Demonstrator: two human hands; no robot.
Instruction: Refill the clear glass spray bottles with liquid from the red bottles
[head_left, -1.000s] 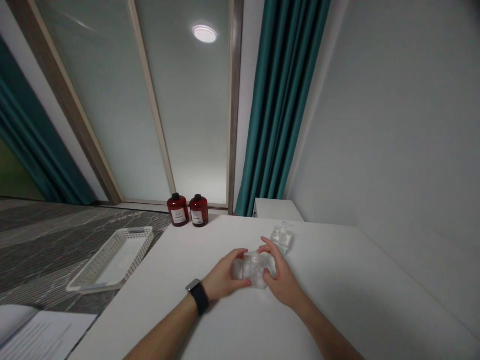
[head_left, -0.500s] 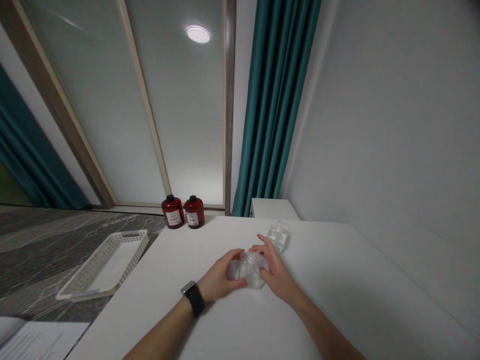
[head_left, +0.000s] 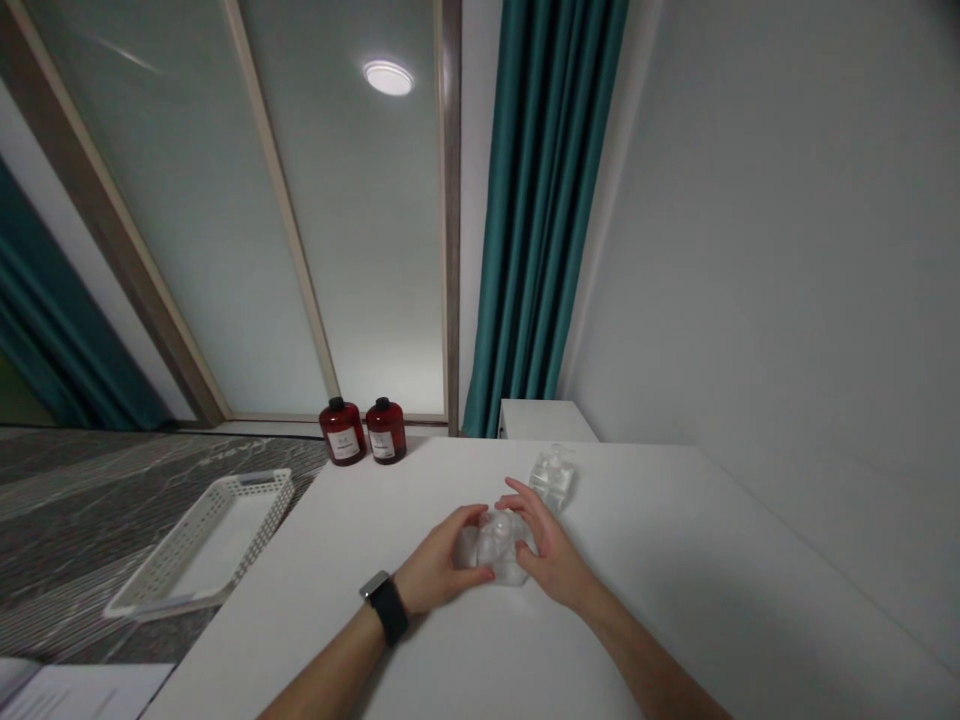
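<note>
Between left hand point(head_left: 439, 570) and right hand point(head_left: 551, 555) on the table point(head_left: 675, 560), a clear bottle point(head_left: 499, 545); behind, a second clear bottle point(head_left: 553, 478); far left, basket point(head_left: 202, 545), two jars point(head_left: 364, 432) beyond.

Your left hand point(head_left: 439, 568), with a dark watch point(head_left: 384, 606) on its wrist, and your right hand point(head_left: 551, 557) close from either side around a small clear plastic container point(head_left: 497, 545) that sits on the white table point(head_left: 675, 600). A second clear container point(head_left: 553, 478) lies on the table just beyond your right hand's fingertips. Farther off, two dark red bottles point(head_left: 364, 431) stand side by side at the window sill beside a teal curtain point(head_left: 544, 200), and a white perforated basket point(head_left: 206, 540) rests on the grey surface to your left.
</note>
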